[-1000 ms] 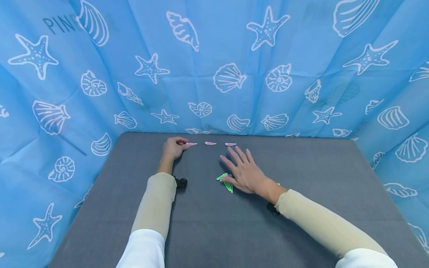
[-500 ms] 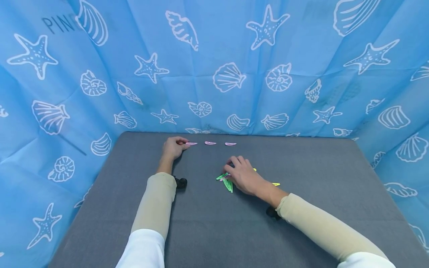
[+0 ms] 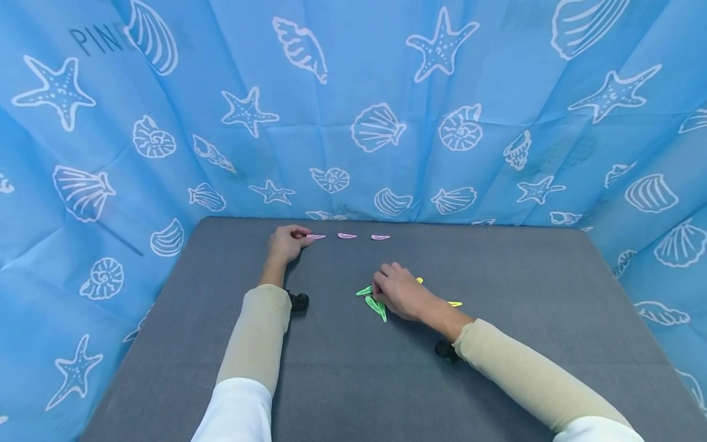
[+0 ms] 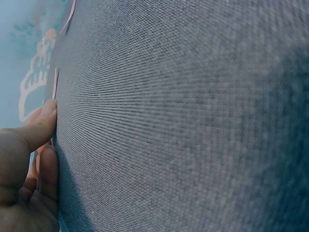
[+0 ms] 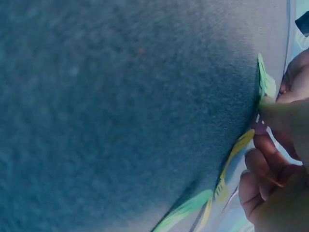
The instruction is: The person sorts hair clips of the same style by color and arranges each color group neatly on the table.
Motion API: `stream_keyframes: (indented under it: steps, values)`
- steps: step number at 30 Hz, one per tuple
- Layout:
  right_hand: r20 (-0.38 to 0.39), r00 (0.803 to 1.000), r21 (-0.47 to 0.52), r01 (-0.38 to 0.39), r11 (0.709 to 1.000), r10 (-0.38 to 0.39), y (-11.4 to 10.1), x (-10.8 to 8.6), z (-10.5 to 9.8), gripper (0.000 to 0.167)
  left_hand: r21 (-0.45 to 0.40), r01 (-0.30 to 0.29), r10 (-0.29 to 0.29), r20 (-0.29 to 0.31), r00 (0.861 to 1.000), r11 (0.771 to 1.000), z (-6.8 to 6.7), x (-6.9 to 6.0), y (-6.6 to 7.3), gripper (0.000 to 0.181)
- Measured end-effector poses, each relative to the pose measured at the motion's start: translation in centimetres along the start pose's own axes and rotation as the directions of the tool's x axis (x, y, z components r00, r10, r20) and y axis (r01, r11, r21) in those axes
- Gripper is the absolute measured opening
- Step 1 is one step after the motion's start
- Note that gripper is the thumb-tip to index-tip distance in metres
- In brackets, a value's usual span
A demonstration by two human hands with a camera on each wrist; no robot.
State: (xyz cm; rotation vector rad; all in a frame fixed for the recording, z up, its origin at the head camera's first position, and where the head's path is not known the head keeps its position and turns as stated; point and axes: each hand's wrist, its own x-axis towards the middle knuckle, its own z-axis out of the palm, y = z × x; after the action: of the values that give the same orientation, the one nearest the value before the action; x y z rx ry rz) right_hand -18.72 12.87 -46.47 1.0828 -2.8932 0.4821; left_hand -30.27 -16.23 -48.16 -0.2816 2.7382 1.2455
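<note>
At the table's far left, my left hand [image 3: 286,244] pinches the end of a pink snap hair clip [image 3: 317,237] lying flat; the left wrist view shows thumb and fingertips at that clip [image 4: 55,83]. Two more pink hair clips, a middle one [image 3: 347,236] and a right one [image 3: 380,237], continue the row. Mid-table, my right hand [image 3: 400,291] has curled fingers over a small pile. In the right wrist view its thumb and finger pinch a pink hair clip [image 5: 259,126], mostly hidden. Green hair clips [image 3: 375,307] lie beside and under those fingertips.
Yellow hair clips [image 3: 455,304] lie behind and beside the right wrist, partly covered by the hand. The grey cloth-covered table [image 3: 342,380] ends at a blue shell-print curtain [image 3: 353,166] at the back and sides.
My right hand has drawn back from spread fingers near the row to curled fingers at the pile, taking hold of the pink hair clip there. A green clip shifted slightly. My left hand stayed put.
</note>
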Motion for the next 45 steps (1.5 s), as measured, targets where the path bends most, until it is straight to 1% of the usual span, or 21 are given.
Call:
stream_keyframes:
  steps: [3, 7, 9, 14, 18, 21, 22, 26, 28, 29, 31, 34, 37, 40, 42, 45]
  values:
    - [0.017, 1.0, 0.043, -0.001, 0.999, 0.0, -0.1, 0.0, -0.3, 0.01, -0.003, -0.003, 0.003, -0.002, 1.0, 1.0, 0.0, -0.2, 0.0, 0.024]
    - [0.054, 0.998, 0.152, -0.05, 0.987, 0.042, 0.1, 0.0, -0.9, 0.011, -0.011, -0.004, 0.004, -0.008, 1.0, 1.0, 0.0, -0.4, 0.1, 0.022]
    - [0.068, 0.996, 0.176, -0.072, 0.982, 0.061, 0.3, -0.1, -1.1, 0.012, -0.015, -0.004, 0.004, -0.01, 1.0, 1.0, -0.1, -0.4, 0.1, 0.023]
    - [0.032, 0.996, 0.18, -0.085, 0.98, 0.08, 0.7, -0.5, -1.3, 0.015, -0.019, -0.01, 0.009, -0.015, 1.0, 1.0, -0.1, -0.5, 0.2, 0.025]
    - [0.0, 0.995, 0.233, -0.101, 0.967, 0.104, 1.0, -0.7, -1.0, 0.018, -0.015, -0.006, 0.005, -0.013, 1.0, 1.0, -0.1, -0.5, 0.3, 0.025]
    - [-0.012, 0.993, 0.263, -0.109, 0.959, 0.116, 1.1, -0.7, -0.8, 0.012, -0.015, 0.002, -0.002, -0.012, 1.0, 1.0, -0.1, -0.4, 0.2, 0.025]
    - [-0.013, 0.993, 0.264, -0.112, 0.958, 0.12, 1.1, -0.7, -0.8, 0.012, -0.014, 0.001, -0.001, -0.012, 1.0, 1.0, -0.1, -0.4, 0.2, 0.025]
    - [-0.015, 0.99, 0.233, -0.136, 0.963, 0.143, 1.3, -0.6, -1.0, 0.022, -0.016, -0.003, 0.003, -0.012, 1.0, 1.0, -0.1, -0.4, 0.2, 0.024]
    - [-0.025, 0.986, 0.231, -0.157, 0.96, 0.167, 1.6, -0.4, -1.1, 0.02, -0.015, -0.007, 0.007, -0.01, 1.0, 1.0, -0.1, -0.4, 0.2, 0.024]
    - [-0.029, 0.982, 0.243, -0.174, 0.954, 0.186, 1.8, -0.3, -1.2, 0.018, -0.018, -0.006, 0.006, -0.009, 1.0, 1.0, -0.1, -0.4, 0.2, 0.024]
    - [-0.03, 0.972, 0.287, -0.213, 0.934, 0.231, 2.2, -0.1, -1.6, 0.014, -0.02, -0.008, 0.008, -0.009, 1.0, 1.0, -0.1, -0.4, 0.2, 0.024]
    - [-0.027, 0.951, 0.356, -0.278, 0.892, 0.308, 3.2, 0.2, -2.1, 0.01, -0.019, -0.006, 0.006, -0.011, 1.0, 1.0, -0.1, -0.3, 0.2, 0.024]
    - [-0.036, 0.924, 0.392, -0.337, 0.856, 0.38, 4.7, 0.6, -2.4, 0.007, -0.021, 0.002, -0.002, -0.012, 1.0, 1.0, -0.1, -0.2, 0.2, 0.024]
    - [-0.062, 0.891, 0.422, -0.385, 0.821, 0.449, 6.3, 1.1, -2.8, 0.01, -0.018, 0.01, -0.01, -0.008, 1.0, 1.0, -0.2, -0.2, 0.3, 0.024]
    - [-0.071, 0.862, 0.443, -0.423, 0.79, 0.501, 7.5, 1.4, -2.9, 0.014, -0.018, 0.014, -0.014, -0.006, 1.0, 1.0, -0.1, -0.1, 0.3, 0.024]
    - [-0.062, 0.825, 0.472, -0.472, 0.745, 0.562, 9.2, 1.8, -3.0, 0.019, -0.016, 0.015, -0.015, -0.007, 1.0, 1.0, 0.0, 0.1, 0.2, 0.024]
